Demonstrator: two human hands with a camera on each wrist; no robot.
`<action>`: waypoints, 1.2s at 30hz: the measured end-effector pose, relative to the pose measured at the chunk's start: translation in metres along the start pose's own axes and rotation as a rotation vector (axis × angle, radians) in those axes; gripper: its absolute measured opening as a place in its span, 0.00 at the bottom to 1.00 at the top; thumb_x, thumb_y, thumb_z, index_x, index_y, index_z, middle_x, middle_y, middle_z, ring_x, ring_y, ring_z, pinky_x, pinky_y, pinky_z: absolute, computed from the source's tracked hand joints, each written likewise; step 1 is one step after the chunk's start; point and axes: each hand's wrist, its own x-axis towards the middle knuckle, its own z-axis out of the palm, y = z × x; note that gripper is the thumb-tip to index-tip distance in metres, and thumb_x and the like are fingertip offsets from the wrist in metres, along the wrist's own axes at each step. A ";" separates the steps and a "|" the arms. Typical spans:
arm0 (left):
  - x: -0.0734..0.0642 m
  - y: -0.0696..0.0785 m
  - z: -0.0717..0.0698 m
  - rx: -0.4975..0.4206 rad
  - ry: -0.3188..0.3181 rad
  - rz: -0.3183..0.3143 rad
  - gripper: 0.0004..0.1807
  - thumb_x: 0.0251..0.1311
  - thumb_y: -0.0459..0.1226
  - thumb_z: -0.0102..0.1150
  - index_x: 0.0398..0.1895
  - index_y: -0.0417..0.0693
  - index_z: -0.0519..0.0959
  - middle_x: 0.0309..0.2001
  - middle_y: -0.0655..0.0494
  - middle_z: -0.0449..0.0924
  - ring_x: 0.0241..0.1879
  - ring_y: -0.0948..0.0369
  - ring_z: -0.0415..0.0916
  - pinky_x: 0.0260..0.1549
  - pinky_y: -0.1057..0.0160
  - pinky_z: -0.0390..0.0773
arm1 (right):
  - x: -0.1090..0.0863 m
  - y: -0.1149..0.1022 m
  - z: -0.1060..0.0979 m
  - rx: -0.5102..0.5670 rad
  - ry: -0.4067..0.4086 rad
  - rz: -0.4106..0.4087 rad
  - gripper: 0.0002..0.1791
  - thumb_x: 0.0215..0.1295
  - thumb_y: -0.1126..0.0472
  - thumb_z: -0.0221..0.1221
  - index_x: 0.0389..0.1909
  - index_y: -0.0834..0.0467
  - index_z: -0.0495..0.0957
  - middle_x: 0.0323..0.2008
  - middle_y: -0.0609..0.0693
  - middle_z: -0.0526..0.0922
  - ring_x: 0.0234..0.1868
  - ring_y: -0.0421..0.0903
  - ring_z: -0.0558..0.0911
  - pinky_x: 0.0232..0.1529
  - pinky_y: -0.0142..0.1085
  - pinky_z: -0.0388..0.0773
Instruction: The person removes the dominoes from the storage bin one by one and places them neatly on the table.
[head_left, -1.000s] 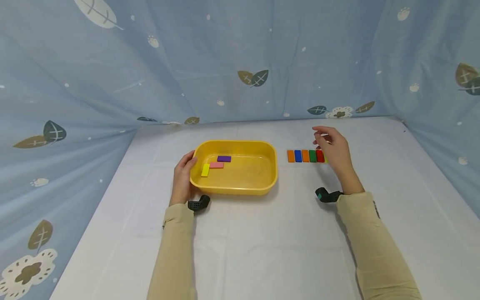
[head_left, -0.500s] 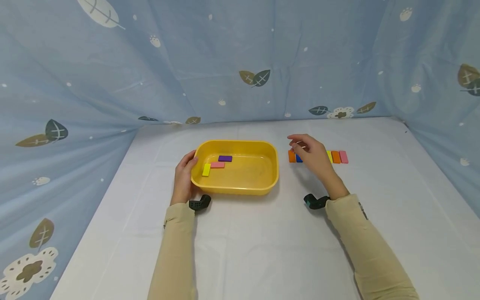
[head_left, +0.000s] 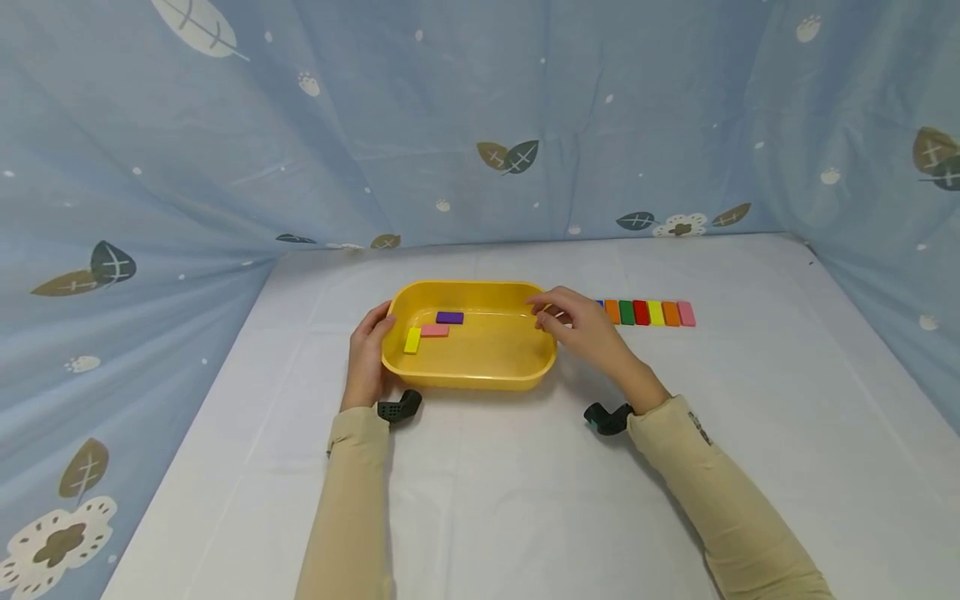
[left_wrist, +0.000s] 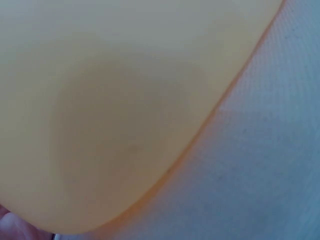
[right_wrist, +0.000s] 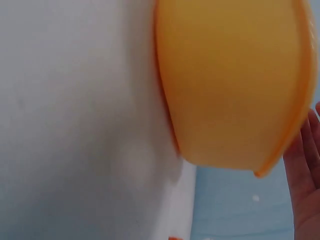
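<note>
My left hand [head_left: 364,358] holds the left end of a yellow plastic basin [head_left: 468,382], its thumb at the rim. Inside the basin lie a purple domino-like block [head_left: 450,317], a pink block [head_left: 435,331] and a yellow block [head_left: 412,341]. Over the basin's right rim hangs my right hand [head_left: 585,329], fingers loosely bent, with nothing visible between them. To its right runs a row of small coloured blocks, among them a red block [head_left: 641,312], a green block [head_left: 626,312] and, at the far end, a pink block [head_left: 687,313]. The row's left end is hidden behind that hand.
A white cloth [head_left: 510,492] covers the table. Blue leaf-patterned fabric [head_left: 420,125] hangs behind and along both sides. Each wrist wears a black camera, one near the basin's front left corner. The basin wall [left_wrist: 115,125] fills most of the left wrist view.
My right hand has travelled left along the row of blocks to the basin's right rim, uncovering the row's right end. My left hand and the basin stay put.
</note>
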 end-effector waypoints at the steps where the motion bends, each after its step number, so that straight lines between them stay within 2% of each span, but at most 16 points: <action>1: 0.001 -0.002 -0.001 -0.007 0.003 -0.002 0.21 0.64 0.41 0.44 0.60 0.47 0.66 0.59 0.55 0.65 0.57 0.58 0.62 0.57 0.62 0.63 | 0.000 -0.001 0.002 -0.010 -0.020 -0.017 0.14 0.63 0.61 0.53 0.49 0.58 0.74 0.40 0.51 0.76 0.36 0.39 0.76 0.40 0.33 0.76; 8: 0.011 -0.017 -0.006 -0.006 0.018 0.017 0.21 0.62 0.46 0.48 0.57 0.53 0.69 0.57 0.59 0.66 0.55 0.61 0.64 0.56 0.64 0.64 | -0.002 -0.013 0.017 -0.138 -0.111 -0.054 0.15 0.62 0.60 0.54 0.50 0.54 0.74 0.42 0.48 0.76 0.37 0.40 0.75 0.38 0.36 0.77; 11: 0.012 -0.017 -0.006 -0.006 0.018 0.020 0.21 0.61 0.46 0.49 0.57 0.53 0.69 0.57 0.60 0.66 0.55 0.61 0.64 0.56 0.64 0.64 | -0.003 -0.018 0.025 -0.173 -0.119 -0.071 0.15 0.61 0.61 0.55 0.49 0.55 0.75 0.42 0.47 0.76 0.36 0.40 0.76 0.36 0.37 0.77; 15: 0.011 -0.015 -0.005 -0.019 0.017 0.021 0.20 0.61 0.45 0.49 0.57 0.53 0.69 0.57 0.59 0.66 0.55 0.61 0.64 0.55 0.65 0.65 | -0.005 -0.022 0.033 -0.213 -0.128 -0.086 0.15 0.60 0.61 0.55 0.49 0.54 0.75 0.42 0.44 0.75 0.36 0.38 0.76 0.33 0.33 0.77; 27: 0.013 -0.015 -0.007 -0.028 0.028 0.023 0.20 0.61 0.45 0.49 0.56 0.54 0.70 0.56 0.60 0.67 0.54 0.61 0.65 0.54 0.65 0.66 | -0.003 -0.043 0.054 -0.366 -0.224 -0.051 0.14 0.61 0.56 0.54 0.47 0.50 0.77 0.42 0.42 0.76 0.33 0.35 0.74 0.25 0.27 0.71; 36: 0.003 -0.002 -0.002 -0.054 0.016 -0.008 0.20 0.63 0.40 0.46 0.58 0.48 0.68 0.58 0.57 0.66 0.56 0.59 0.64 0.56 0.63 0.64 | 0.010 -0.060 0.078 -0.416 -0.271 0.012 0.14 0.63 0.55 0.50 0.48 0.51 0.77 0.44 0.44 0.75 0.33 0.37 0.73 0.34 0.29 0.73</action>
